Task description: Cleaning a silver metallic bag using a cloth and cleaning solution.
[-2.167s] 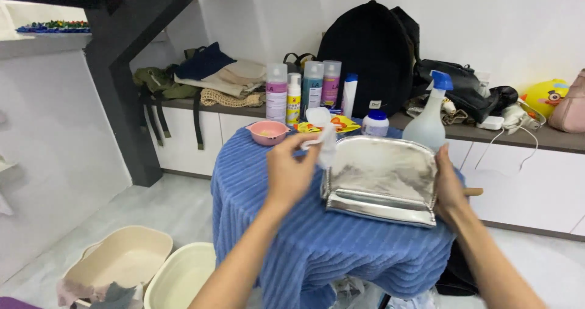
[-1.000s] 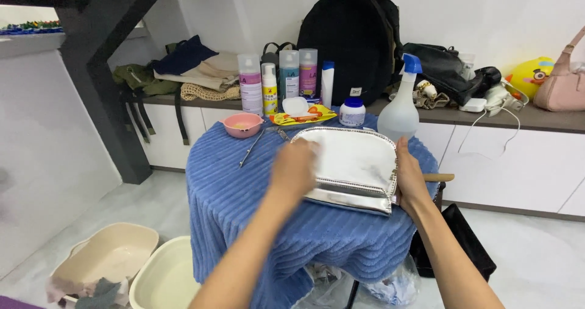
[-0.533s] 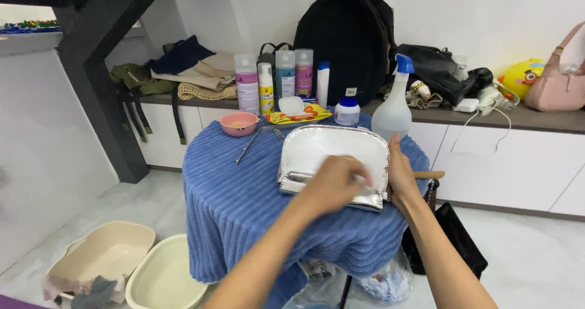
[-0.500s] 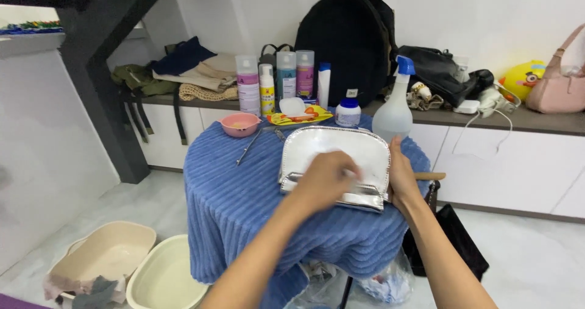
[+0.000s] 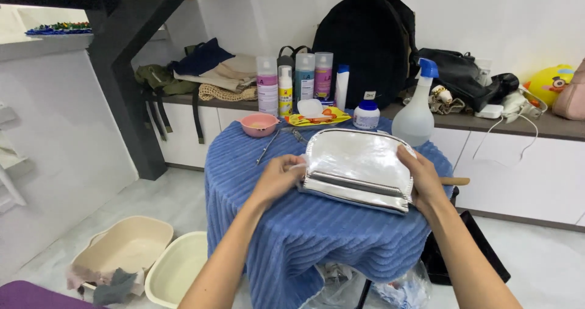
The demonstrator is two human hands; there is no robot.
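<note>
Silver and shiny, the pouch (image 5: 359, 169) lies flat on the blue ribbed cloth (image 5: 304, 236) that covers our small table, and we have a hand at each end of it. Our left hand (image 5: 277, 178) was rubbing over the middle of the pouch half a second ago; now it has drawn back to the left edge, fingers curled and pinching a small white pad (image 5: 298, 161) against that end. Our right hand (image 5: 420, 178) has stayed where it was, fingers pressed together along the right edge, steadying it. So we judge the wiping has reached the pouch's left end. Beyond it stand a pink bowl (image 5: 259, 124), a spray bottle (image 5: 415, 114) and a row of bottles (image 5: 295, 86); farthest back sits a black backpack (image 5: 365, 41).
</note>
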